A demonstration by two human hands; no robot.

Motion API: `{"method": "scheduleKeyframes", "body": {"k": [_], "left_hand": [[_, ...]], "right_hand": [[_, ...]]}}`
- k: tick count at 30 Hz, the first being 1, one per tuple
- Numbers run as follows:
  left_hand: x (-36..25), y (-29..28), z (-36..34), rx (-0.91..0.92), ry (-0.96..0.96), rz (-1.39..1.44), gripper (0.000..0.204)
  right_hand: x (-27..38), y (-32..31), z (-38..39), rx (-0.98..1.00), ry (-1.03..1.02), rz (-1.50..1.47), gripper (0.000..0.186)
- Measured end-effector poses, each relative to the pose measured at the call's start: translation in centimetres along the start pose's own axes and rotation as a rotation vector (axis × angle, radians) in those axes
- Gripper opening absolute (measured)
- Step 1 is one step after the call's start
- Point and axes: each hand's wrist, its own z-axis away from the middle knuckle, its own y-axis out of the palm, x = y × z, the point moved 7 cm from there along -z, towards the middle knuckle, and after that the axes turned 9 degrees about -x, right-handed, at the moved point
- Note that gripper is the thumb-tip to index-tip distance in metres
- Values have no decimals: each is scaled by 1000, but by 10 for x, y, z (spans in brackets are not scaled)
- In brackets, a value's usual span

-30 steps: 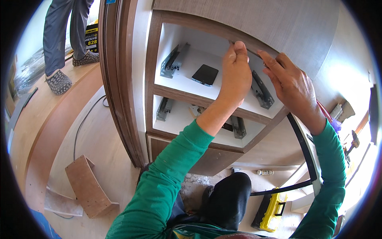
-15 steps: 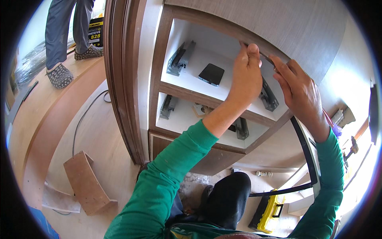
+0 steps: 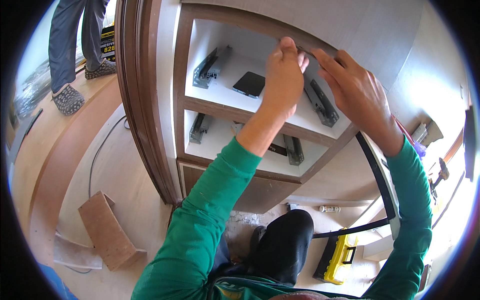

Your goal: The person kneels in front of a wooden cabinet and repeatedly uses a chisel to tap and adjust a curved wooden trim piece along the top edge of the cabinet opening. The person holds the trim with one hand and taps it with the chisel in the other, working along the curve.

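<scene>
The cabinet stands on the far side, both openings facing near. The right hand is curled, index finger pointing left; whether it pinches cannot be told. The left hand presses thumb and fingers together on the slim dark rod, which spans between the hands by the upper rail. The rod is probably light and stiff; grip both ends.
</scene>
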Motion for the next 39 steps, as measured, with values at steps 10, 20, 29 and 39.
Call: {"method": "scheduleKeyframes", "body": {"k": [10, 20, 29, 39], "left_hand": [[-6, -4, -1, 20, 3, -77, 45], [-8, -3, 0, -21, -76, 87, 39], [-10, -10, -4, -15, -27, -31, 39], [-12, -10, -6, -11, -122, 102, 60]], "right_hand": [[3, -2, 1, -1, -17, 33, 42], [11, -4, -6, 58, 38, 39, 43], [10, 2, -6, 59, 46, 14, 43], [15, 1, -12, 51, 28, 37, 42]]}}
